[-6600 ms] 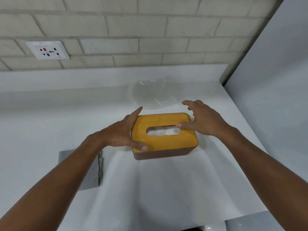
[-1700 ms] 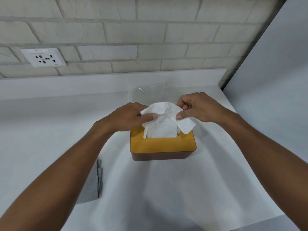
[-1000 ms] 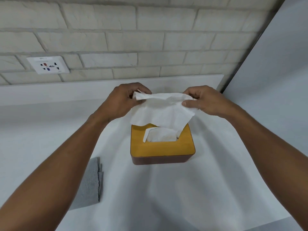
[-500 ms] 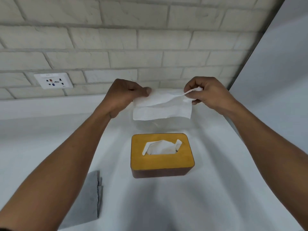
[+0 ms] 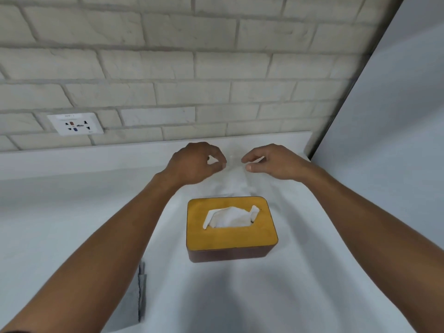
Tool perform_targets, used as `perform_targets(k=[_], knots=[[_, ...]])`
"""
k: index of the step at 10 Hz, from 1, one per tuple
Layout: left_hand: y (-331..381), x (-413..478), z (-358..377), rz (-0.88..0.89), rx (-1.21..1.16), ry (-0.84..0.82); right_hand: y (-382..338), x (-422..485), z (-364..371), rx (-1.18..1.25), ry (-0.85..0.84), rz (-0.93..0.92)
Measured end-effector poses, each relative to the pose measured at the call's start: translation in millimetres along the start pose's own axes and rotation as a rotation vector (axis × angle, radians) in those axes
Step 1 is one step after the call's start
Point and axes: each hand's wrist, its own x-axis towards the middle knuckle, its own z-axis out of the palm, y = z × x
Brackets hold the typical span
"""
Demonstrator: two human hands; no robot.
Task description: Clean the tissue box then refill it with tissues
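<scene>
Tissue box [image 5: 231,246] at the middle of the white counter [image 5: 72,224], flat on its brown base, yellow lid on top with the long side facing the camera. White tissue [image 5: 230,217] bunched up through the slot in the lid, crumpled, one corner raised at the right end.

Just behind the box and above the counter, left hand [image 5: 197,164] and right hand [image 5: 274,162], near each other but apart, palms down. Left fingers [image 5: 216,152] curled, thumb tip meeting a fingertip in a small ring. Right fingers [image 5: 252,157] bent, thumb stretched toward the left hand. Between them only a faint, blurred, see-through patch; impossible to tell whether either hand pinches anything. Neither hand touching the box.

Left of the box and nearer the camera, a folded grey cloth [image 5: 141,296] flat on the counter, partly hidden under the left forearm.

Behind the counter, a pale brick wall [image 5: 168,68] with a white socket plate [image 5: 75,123] to the left: a short line of writing along its top edge, too small to read, and small coloured marks on its face. To the right, a plain pale panel [image 5: 396,140].
</scene>
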Motion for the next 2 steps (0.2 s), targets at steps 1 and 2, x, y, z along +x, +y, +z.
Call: perform_targets(k=[1, 2], knots=[[5, 5, 2, -0.047, 0.071, -0.010, 1, 1, 5, -0.033, -0.025, -0.003], [10, 9, -10, -0.072, 0.121, -0.034, -8, 3, 2, -0.065, -0.013, -0.014]])
